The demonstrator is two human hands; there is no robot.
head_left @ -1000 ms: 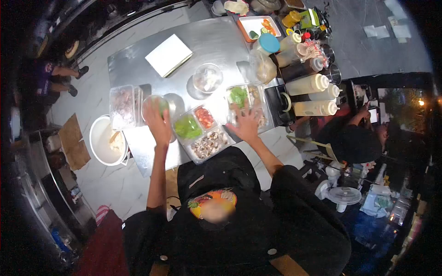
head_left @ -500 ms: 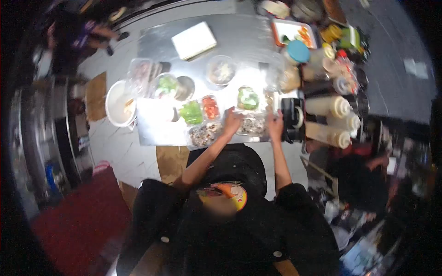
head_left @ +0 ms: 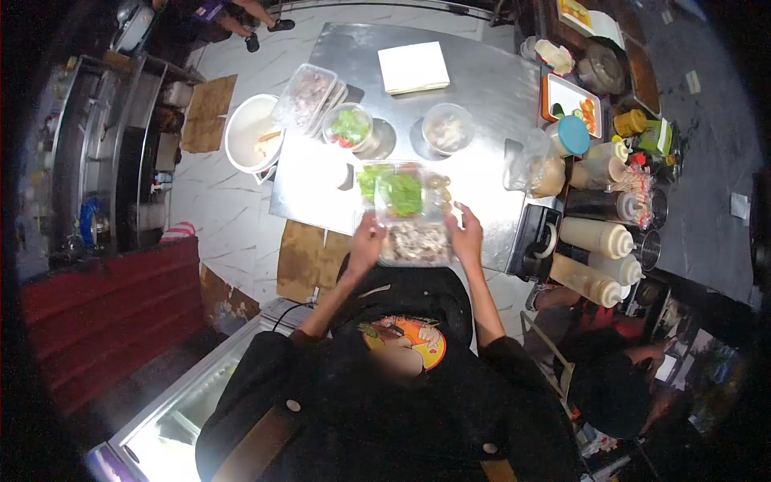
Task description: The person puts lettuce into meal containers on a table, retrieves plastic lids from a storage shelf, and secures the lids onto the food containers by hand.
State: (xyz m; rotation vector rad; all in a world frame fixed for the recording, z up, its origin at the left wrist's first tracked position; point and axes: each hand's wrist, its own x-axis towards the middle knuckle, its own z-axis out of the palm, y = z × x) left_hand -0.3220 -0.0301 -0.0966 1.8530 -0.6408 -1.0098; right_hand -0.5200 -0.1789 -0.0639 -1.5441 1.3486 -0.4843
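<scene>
A clear plastic compartment container (head_left: 416, 243) is held between my hands near the table's front edge. Dark-and-white chopped food fills its near section, with green leaves behind it. My left hand (head_left: 369, 243) has its fingers closed on the left side, and my right hand (head_left: 465, 234) grips the right side. Farther back, leafy greens (head_left: 372, 181) and a bit of red show past the container, which overlaps them in this view. Beyond stand a round tub of greens and red pieces (head_left: 349, 126) and a round tub with pale contents (head_left: 449, 129).
Stacked clear containers (head_left: 308, 92) lie at the table's left edge beside a white bucket (head_left: 250, 132). A white stack (head_left: 414, 67) is at the back. Sauce bottles (head_left: 596, 236) and a black device (head_left: 533, 239) line the right. Another person's legs (head_left: 255, 14) show far off.
My hands have carried the right-hand container leftward, over where the other container with lettuce and red pieces lay. The head view has also shifted.
</scene>
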